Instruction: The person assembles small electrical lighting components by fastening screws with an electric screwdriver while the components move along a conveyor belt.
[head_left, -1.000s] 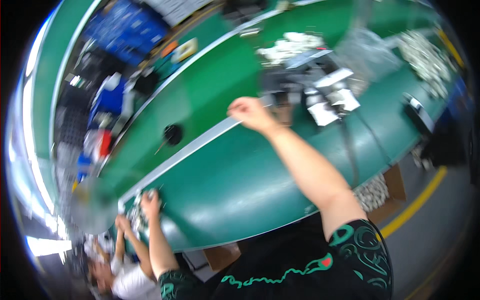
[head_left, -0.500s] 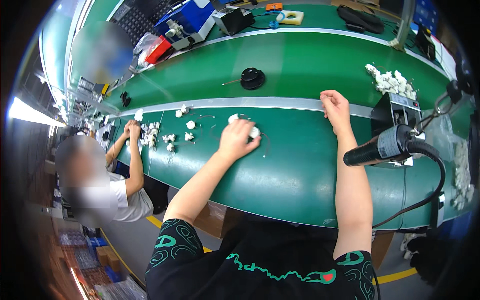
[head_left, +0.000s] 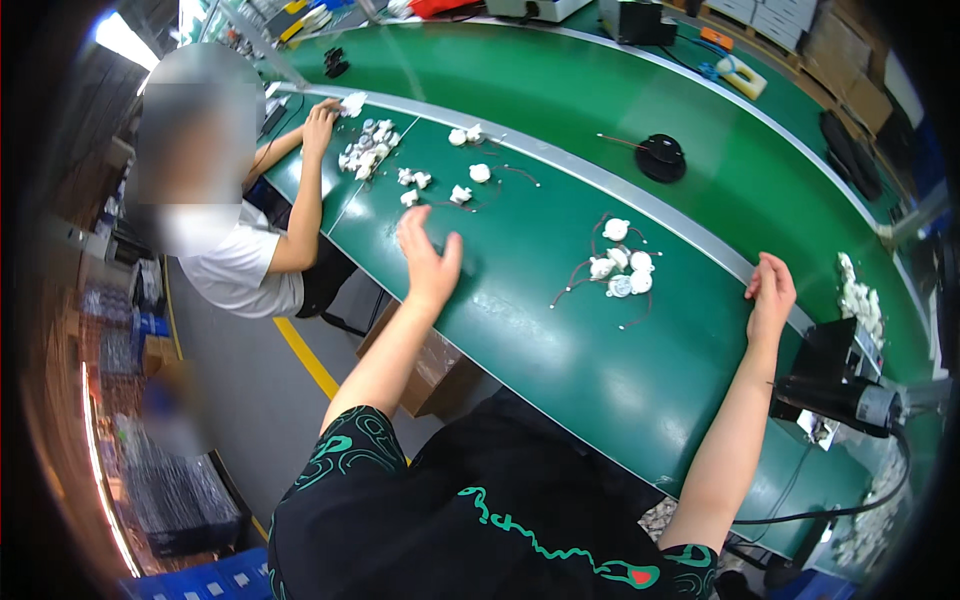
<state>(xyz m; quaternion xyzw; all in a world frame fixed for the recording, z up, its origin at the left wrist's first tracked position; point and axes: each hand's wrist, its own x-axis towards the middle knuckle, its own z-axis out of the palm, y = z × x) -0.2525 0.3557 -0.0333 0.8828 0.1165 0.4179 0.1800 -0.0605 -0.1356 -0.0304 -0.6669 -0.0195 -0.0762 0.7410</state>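
Observation:
My left hand [head_left: 428,258] is open over the green table [head_left: 520,335], thumb apart from the fingers and nothing in it. Its fingertips are just short of a small white rounded part [head_left: 409,198]. Close by lie more of these white parts, among them one with a thin dark red wire [head_left: 480,173]. Between my two hands sits a cluster of similar white wired parts [head_left: 620,285]. My right hand [head_left: 770,300] rests by the table's far metal edge, to the right of the cluster. Its fingers are loosely bent, with a gap to the thumb, and hold nothing visible.
To the left a co-worker's hands [head_left: 322,115] are beside a heap of white parts [head_left: 368,150]. A round black piece with a wire [head_left: 661,158] lies on the green strip beyond the metal rail. A black cylindrical tool [head_left: 835,400] and a black box [head_left: 825,350] stand right of my right forearm.
The view has swung left. My left hand has left the cluster of white parts and moved left toward the scattered ones, its fingers now spread. The right hand stays near the metal edge.

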